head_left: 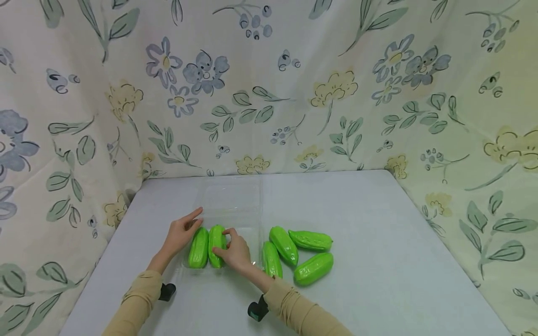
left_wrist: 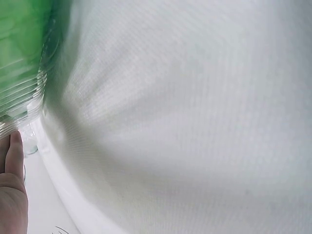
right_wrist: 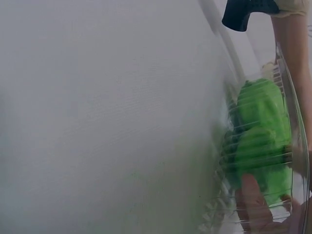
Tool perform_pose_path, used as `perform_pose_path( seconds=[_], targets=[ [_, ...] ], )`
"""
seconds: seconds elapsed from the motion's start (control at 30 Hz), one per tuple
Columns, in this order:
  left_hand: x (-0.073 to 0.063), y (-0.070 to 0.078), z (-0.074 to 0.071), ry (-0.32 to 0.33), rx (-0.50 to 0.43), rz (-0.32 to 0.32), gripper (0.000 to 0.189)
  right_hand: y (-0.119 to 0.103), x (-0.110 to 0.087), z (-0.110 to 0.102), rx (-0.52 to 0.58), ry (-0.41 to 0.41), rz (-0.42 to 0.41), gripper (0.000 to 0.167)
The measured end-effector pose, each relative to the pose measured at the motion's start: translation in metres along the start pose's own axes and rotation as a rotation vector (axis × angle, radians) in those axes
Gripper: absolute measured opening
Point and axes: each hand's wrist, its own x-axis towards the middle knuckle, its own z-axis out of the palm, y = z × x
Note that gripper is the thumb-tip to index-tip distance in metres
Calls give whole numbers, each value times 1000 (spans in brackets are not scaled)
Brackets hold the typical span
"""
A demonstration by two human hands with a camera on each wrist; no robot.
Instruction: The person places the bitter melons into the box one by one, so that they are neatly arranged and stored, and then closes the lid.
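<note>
A clear plastic clamshell box [head_left: 252, 233] lies on the table with its see-through lid [head_left: 229, 193] folded back. Inside its left part, two glossy green cucumber-shaped vegetables sit side by side: one at the left wall [head_left: 198, 248] and one to its right [head_left: 216, 242]. My right hand [head_left: 237, 252] reaches into the box and holds the right-hand vegetable between thumb and fingers. At the box's far left corner is my left hand [head_left: 180, 233], its fingers extended. In the left wrist view, left-hand fingers [left_wrist: 14, 156] touch the ribbed wall.
Several more green vegetables lie right of the box, including one by its wall [head_left: 272, 259], one at the back [head_left: 311, 240] and one in front [head_left: 314, 269]. A floral cloth [head_left: 269, 107] hangs behind the white table [head_left: 378, 261]. Black wrist cameras [head_left: 258, 309] sit below the sleeves.
</note>
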Motion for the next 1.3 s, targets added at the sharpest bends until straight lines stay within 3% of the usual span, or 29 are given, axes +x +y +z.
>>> perform_pose_path(
  seconds=[0.3,0.5,0.8,1.3],
  targets=[
    [0,0,1,6,-19,-10,42,-1,-3,-5,41,-22,-24,44],
    [0,1,0,-1,-5,-19,42,-2,0,-10,83,-76,33,46],
    [1,1,0,3,-2,1,42,-3,-2,-13,72,-88,7,49],
    [-1,4,1,-6,15,-35,42,-4,-5,-17,24,-111,-10,46]
  ],
)
